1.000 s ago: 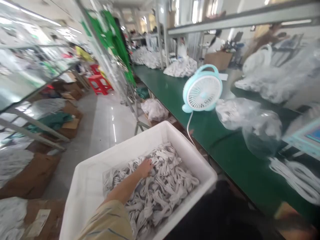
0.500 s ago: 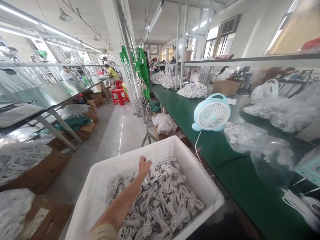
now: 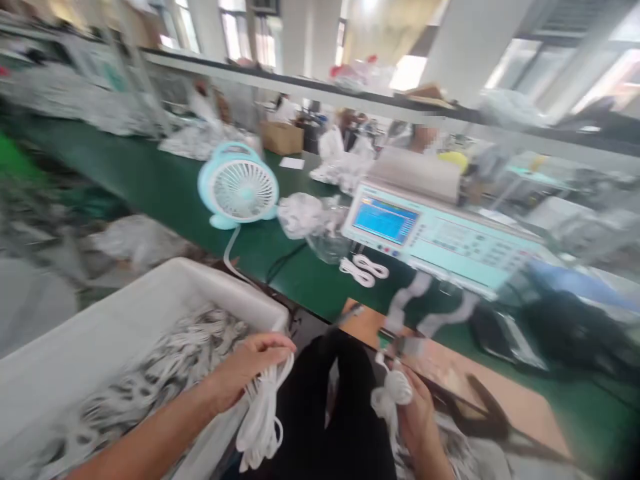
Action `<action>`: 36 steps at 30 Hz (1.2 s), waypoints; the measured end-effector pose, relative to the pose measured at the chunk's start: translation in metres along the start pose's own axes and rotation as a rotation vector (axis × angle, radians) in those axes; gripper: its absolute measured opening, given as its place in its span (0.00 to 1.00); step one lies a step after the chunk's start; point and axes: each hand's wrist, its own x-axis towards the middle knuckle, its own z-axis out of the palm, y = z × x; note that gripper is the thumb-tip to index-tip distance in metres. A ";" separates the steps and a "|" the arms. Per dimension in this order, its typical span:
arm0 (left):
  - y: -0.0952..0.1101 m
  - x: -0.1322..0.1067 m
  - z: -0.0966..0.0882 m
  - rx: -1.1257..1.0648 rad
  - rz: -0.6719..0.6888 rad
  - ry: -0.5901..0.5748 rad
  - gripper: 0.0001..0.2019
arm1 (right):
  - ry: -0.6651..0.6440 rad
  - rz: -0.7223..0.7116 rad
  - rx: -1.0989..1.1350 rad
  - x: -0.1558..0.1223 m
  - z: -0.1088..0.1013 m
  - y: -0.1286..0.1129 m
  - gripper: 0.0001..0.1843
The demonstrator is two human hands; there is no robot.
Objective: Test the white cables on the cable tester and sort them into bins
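My left hand [image 3: 245,367] is closed on the upper end of a white cable bundle [image 3: 260,420], which hangs down beside the rim of a white plastic bin [image 3: 225,287]. Loops of cable fan out below my fingers. Many similar grey-white bundles [image 3: 165,373] fill that bin. Over on the right, my right hand [image 3: 420,413] grips a second white cable bundle [image 3: 393,393] in front of the table edge; its lower end runs out of view. Motion blur hides the exact finger placement there.
A benchtop tester [image 3: 435,233] with a lit blue screen stands on the green table [image 3: 280,267], with a tan board [image 3: 520,400] before it. Two coiled white cables [image 3: 365,270] lie near the tester. Left of these are plastic bags [image 3: 300,213] and a light-blue fan [image 3: 245,187].
My view has swung right from the bin and aisle to the table and tester. My left hand has left the bin's contents with a cable bundle. My right hand has come into view holding another.
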 end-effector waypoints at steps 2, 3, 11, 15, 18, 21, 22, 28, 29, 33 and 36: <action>-0.016 0.017 0.057 0.123 -0.035 -0.117 0.10 | 0.063 0.046 0.077 -0.002 -0.015 0.006 0.15; -0.024 0.026 0.081 0.163 -0.041 -0.166 0.11 | 0.075 0.063 0.120 -0.001 -0.017 0.010 0.15; -0.049 0.070 0.165 0.100 -0.057 -0.261 0.20 | 0.023 0.055 0.201 0.005 -0.012 0.016 0.15; -0.060 0.064 0.174 0.096 -0.024 -0.187 0.17 | 0.040 0.032 0.200 -0.002 -0.008 0.016 0.16; -0.074 0.050 0.175 0.091 -0.034 -0.188 0.17 | 0.006 0.075 0.203 -0.016 -0.011 0.017 0.15; -0.087 0.036 0.174 0.065 -0.101 -0.211 0.17 | 0.001 0.161 0.208 -0.034 -0.036 0.016 0.14; -0.090 0.034 0.173 0.046 -0.135 -0.213 0.18 | 0.032 0.185 0.189 -0.040 -0.052 0.016 0.14; -0.108 0.039 0.173 -0.113 -0.280 -0.174 0.16 | 0.322 -0.057 -0.620 -0.073 -0.163 0.014 0.13; -0.111 0.041 0.174 -0.147 -0.304 -0.160 0.15 | 0.313 -0.140 -0.744 -0.079 -0.167 0.014 0.13; -0.121 0.043 0.181 -0.273 -0.440 -0.112 0.13 | -0.057 -0.265 -0.779 -0.092 -0.127 0.015 0.11; -0.124 0.037 0.184 -0.315 -0.479 -0.075 0.11 | -0.173 -0.331 -0.659 -0.086 -0.078 0.014 0.07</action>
